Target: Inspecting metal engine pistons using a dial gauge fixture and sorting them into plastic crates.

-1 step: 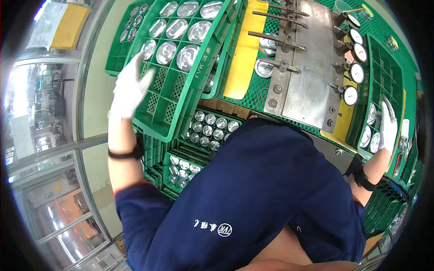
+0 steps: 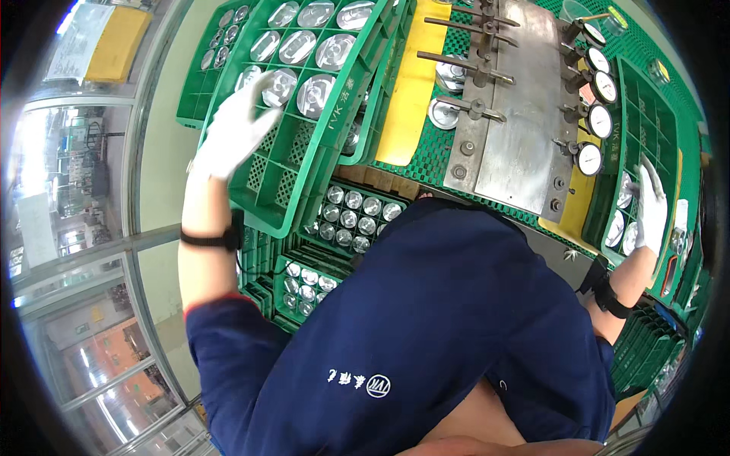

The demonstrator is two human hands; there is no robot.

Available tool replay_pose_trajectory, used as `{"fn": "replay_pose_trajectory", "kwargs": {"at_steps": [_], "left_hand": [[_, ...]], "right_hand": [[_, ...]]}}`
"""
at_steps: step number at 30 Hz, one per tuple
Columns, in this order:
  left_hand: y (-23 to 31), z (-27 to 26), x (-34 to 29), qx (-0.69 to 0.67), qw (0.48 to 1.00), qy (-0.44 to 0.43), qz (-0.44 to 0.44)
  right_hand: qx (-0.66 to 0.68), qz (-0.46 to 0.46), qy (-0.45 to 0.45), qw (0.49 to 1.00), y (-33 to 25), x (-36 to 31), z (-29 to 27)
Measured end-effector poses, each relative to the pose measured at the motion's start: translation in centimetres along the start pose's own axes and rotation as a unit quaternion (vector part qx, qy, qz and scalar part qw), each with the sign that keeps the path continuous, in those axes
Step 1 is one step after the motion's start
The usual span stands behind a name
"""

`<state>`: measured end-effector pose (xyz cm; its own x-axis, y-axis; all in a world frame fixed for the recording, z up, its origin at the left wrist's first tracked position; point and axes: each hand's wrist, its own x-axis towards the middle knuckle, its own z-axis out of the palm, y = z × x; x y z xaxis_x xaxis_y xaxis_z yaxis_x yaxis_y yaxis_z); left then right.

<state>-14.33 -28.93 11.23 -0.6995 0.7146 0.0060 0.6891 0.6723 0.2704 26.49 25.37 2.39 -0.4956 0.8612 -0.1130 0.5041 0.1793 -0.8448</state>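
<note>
My white-gloved left hand [image 2: 237, 131] reaches over a green divided crate [image 2: 283, 220], its thumb and fingers spread apart. The fingertips overlap a shiny round metal piston [image 2: 280, 90] in one compartment; whether they touch it I cannot tell. More pistons fill the compartments beyond, and several nearer compartments show only their mesh bottoms. At the far right, my right hand [image 2: 652, 209], also gloved, is at a second green crate [image 2: 645, 91] with its fingers stretched out. Beside that hand lie several pistons [image 2: 615, 229]. Its thumb side is partly shaded.
Between the crates stands a metal fixture plate [image 2: 517, 114] with rods and several dial gauges [image 2: 589, 160]. A yellow sheet [image 2: 405, 99] and two pistons [image 2: 443, 114] lie left of it. Lower crates of pistons [image 2: 350, 220] stand below the bench edge. A glazed partition [image 2: 76, 197] runs along the left.
My left hand has moved rightward over the crate, from beside the left column of pistons to the middle one. My right hand has hardly moved.
</note>
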Motion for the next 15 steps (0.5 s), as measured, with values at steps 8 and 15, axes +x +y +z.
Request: {"fn": "replay_pose_trajectory", "kwargs": {"at_steps": [8,15], "left_hand": [[-0.5,8.2,8.6,0.225,0.963,-0.151,0.003],[5.5,1.4,5.6,-0.037,0.996,-0.059,-0.048]], "right_hand": [[0.097,0.005,-0.050,0.994,-0.3,-3.7,3.0],[0.087,0.029,-0.029,0.995,3.0,-5.6,-0.4]]}}
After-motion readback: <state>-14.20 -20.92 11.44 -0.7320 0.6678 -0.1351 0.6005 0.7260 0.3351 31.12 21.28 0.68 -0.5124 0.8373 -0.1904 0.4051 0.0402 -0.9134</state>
